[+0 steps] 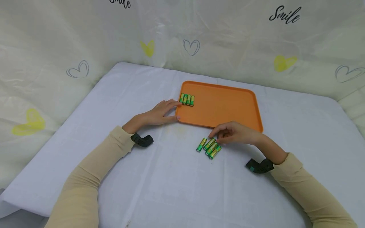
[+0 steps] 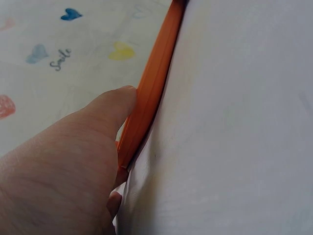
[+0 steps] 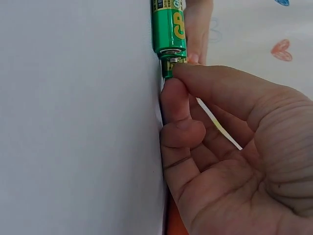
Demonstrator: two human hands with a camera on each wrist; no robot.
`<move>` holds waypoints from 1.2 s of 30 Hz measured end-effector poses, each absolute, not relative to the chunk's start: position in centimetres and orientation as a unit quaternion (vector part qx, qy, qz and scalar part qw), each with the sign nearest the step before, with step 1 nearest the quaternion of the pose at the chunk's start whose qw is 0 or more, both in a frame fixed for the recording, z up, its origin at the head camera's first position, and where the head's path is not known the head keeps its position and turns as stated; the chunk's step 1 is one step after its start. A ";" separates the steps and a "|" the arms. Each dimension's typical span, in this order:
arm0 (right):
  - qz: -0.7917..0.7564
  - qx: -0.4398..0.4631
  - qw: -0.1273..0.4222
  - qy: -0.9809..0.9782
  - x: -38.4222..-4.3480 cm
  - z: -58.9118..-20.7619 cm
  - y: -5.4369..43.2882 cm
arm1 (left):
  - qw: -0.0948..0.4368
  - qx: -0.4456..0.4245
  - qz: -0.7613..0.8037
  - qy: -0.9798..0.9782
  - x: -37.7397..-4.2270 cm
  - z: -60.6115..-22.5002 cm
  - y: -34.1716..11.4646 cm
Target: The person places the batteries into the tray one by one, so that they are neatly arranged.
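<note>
In the head view, my left hand (image 1: 159, 113) lies at the left end of an orange tray (image 1: 225, 101), fingers stretched out and fingertips right at its rim. The left wrist view shows the thumb (image 2: 110, 110) against the tray's side. Several green and gold batteries (image 1: 186, 99) stand side by side inside the tray's left end. My right hand (image 1: 235, 133) is over the table at the tray's front edge, thumb and forefinger pinching the upper end of a battery (image 1: 210, 144). Its other fingers are curled in. More batteries (image 1: 215, 152) lie slanted around it, one (image 1: 201, 144) slightly apart on the left.
A white cloth (image 1: 171, 183) covers the table. Behind it hangs a pale curtain (image 1: 222, 41) printed with hearts and "Smile". Black devices (image 1: 259, 166) sit on both wrists. The tray's raised rim runs close beside both hands.
</note>
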State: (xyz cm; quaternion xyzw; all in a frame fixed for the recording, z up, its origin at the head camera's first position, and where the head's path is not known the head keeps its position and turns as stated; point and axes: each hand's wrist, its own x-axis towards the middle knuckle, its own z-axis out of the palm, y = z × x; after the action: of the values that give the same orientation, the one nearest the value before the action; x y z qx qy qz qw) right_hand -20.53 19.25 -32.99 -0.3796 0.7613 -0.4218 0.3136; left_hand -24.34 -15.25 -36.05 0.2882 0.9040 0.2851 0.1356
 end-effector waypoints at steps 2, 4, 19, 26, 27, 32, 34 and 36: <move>-0.423 -0.383 0.314 0.759 -20.6 -33.0 19.3 | 0.135 0.287 0.284 0.905 -24.3 -36.0 -15.3; -0.423 -0.386 0.315 0.757 -20.6 -33.0 19.2 | 0.136 0.285 0.284 0.905 -24.3 -36.0 -15.3; -0.405 -0.426 0.294 0.754 -20.9 -33.2 19.1 | 0.134 0.283 0.287 0.905 -24.0 -35.6 -15.3; -0.380 -0.432 0.282 0.768 -20.8 -33.2 19.2 | 0.136 0.283 0.285 0.906 -24.0 -35.6 -15.3; -0.378 -0.434 0.280 0.769 -20.8 -33.3 19.2 | 0.136 0.283 0.284 0.906 -24.0 -35.6 -15.3; -0.377 -0.436 0.270 0.771 -20.7 -33.3 19.3 | 0.139 0.282 0.286 0.905 -24.0 -35.6 -15.2; -0.382 -0.437 0.267 0.769 -20.7 -33.3 19.4 | 0.140 0.282 0.286 0.905 -24.0 -35.7 -15.2; -0.387 -0.438 0.264 0.767 -20.7 -33.4 19.4 | 0.141 0.282 0.284 0.905 -24.0 -35.7 -15.2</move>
State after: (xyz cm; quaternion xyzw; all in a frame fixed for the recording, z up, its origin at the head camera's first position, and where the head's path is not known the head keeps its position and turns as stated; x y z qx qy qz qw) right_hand -20.69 19.44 -33.41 -0.4383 0.7669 -0.3870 0.2643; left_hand -24.04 -15.22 -35.72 0.2822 0.9054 0.2843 0.1406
